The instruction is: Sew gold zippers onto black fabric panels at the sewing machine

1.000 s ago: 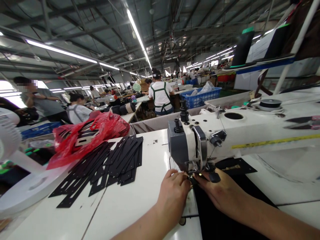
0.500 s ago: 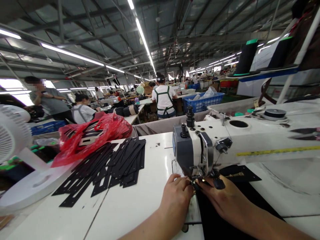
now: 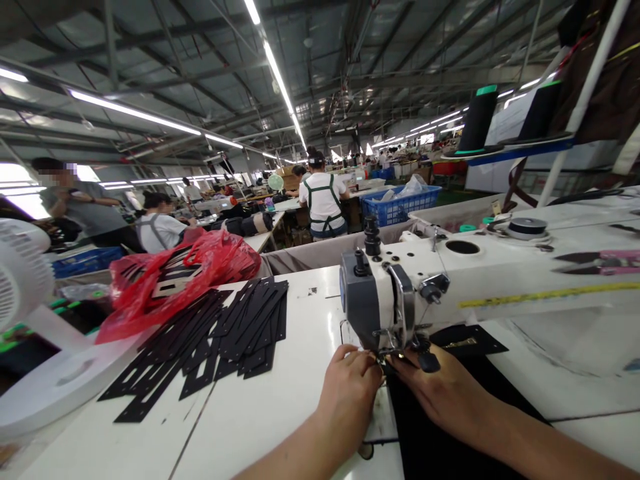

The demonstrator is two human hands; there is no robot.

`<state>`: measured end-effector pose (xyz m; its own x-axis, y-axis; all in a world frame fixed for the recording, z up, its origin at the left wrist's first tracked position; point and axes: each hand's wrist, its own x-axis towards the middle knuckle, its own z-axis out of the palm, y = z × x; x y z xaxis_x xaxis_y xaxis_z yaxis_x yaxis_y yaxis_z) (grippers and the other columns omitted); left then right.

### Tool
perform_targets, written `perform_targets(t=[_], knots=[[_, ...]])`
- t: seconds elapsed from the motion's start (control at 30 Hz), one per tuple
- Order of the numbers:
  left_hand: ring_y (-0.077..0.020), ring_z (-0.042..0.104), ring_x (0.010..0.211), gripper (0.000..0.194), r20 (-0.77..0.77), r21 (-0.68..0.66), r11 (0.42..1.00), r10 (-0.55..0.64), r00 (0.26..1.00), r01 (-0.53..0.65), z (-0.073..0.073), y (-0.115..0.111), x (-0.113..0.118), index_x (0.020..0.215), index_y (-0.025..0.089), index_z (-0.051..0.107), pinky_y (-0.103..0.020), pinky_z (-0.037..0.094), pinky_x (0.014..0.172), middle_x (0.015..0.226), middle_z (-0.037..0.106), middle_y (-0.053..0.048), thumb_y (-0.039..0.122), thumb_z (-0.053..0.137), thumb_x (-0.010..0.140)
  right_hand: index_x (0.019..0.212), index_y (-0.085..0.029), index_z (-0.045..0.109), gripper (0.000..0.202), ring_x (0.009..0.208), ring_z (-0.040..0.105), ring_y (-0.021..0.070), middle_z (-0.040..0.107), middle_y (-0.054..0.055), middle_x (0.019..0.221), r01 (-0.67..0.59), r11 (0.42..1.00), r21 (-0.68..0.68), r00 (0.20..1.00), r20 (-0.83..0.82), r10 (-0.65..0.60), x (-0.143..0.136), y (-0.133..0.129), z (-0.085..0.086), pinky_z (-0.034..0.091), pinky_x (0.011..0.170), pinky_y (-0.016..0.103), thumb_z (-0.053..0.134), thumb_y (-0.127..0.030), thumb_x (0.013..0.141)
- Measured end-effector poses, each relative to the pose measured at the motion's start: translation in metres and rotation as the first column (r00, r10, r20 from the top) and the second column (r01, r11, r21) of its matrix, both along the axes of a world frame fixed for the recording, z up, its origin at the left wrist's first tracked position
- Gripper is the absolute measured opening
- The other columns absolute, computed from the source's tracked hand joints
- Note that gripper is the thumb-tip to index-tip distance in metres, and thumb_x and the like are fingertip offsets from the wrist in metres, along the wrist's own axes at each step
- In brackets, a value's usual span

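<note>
Both of my hands meet under the head of a white and grey sewing machine (image 3: 369, 303). My left hand (image 3: 350, 397) is closed, its fingertips pinched together at the edge of the work just left of the presser foot. On the other side, my right hand (image 3: 445, 383) rests over a black fabric piece (image 3: 425, 443), fingers reaching in beside the needle and gripping its edge. The machine head hides the fingertips and the stitching spot. Behind my right wrist lies a black strip (image 3: 467, 340) with a gold-coloured detail.
Flat black cut pieces (image 3: 253, 327) spread over the white table (image 3: 280, 427), beside a red plastic bag (image 3: 200, 267) and a white fan (image 3: 25, 287). Scissors (image 3: 595, 261) lie on the machine arm; thread cones (image 3: 477, 123) stand behind. Co-workers sit beyond, near a blue basket (image 3: 400, 208).
The whole view has shifted slightly, with the scene moving a little to the left. My hands keep nearly the same place at the presser foot.
</note>
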<state>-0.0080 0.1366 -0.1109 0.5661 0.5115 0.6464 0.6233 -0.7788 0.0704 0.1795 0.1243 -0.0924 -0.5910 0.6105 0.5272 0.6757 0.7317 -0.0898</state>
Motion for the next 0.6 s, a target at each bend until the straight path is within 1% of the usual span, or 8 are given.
perform_targets(t=[0.2,0.3,0.43,0.6], knots=[[-0.0159,0.063,0.075,0.012,-0.001,-0.002,1.0,-0.005,1.0,0.005,0.0007,-0.0005,-0.0008,0.076,0.016,0.058,-0.034,0.045,0.075,0.083,0.067,-0.002,0.014,0.056,0.087,0.105,-0.018,0.061,0.031,0.088,0.061,0.0181,0.066,0.008,0.092,0.009,1.0,-0.013,1.0,-0.021,-0.009,0.0001,-0.0016,-0.0017,0.048,0.077,0.03,0.037,-0.009,0.087],[-0.0168,0.063,0.079,0.009,-0.013,-0.009,1.0,-0.009,1.0,0.009,0.0015,-0.0021,-0.0022,0.079,0.016,0.06,-0.035,0.045,0.077,0.087,0.067,-0.004,0.012,0.056,0.086,0.103,-0.018,0.061,0.031,0.087,0.062,0.0176,0.067,0.007,0.093,0.017,1.0,-0.018,0.999,-0.028,-0.018,0.0005,-0.0028,-0.0011,0.048,0.078,0.03,0.036,-0.007,0.087],[-0.0174,0.063,0.083,0.01,-0.025,-0.028,1.0,-0.011,1.0,0.011,0.0029,-0.0043,-0.0039,0.081,0.016,0.06,-0.036,0.045,0.082,0.09,0.067,-0.005,0.011,0.054,0.087,0.097,-0.02,0.062,0.031,0.086,0.063,0.0178,0.068,0.005,0.096,0.018,1.0,-0.015,1.0,-0.021,-0.018,0.0017,-0.0044,0.0005,0.049,0.078,0.03,0.037,-0.007,0.086],[-0.0172,0.063,0.082,0.009,-0.022,-0.047,0.999,-0.016,1.0,0.015,0.0031,-0.0038,-0.0048,0.08,0.016,0.06,-0.035,0.045,0.081,0.088,0.067,-0.004,0.011,0.055,0.086,0.091,-0.02,0.063,0.028,0.084,0.064,0.0186,0.069,0.005,0.093,0.015,1.0,0.004,1.0,-0.013,-0.015,0.0026,-0.0044,0.0018,0.05,0.077,0.031,0.039,-0.006,0.084]])
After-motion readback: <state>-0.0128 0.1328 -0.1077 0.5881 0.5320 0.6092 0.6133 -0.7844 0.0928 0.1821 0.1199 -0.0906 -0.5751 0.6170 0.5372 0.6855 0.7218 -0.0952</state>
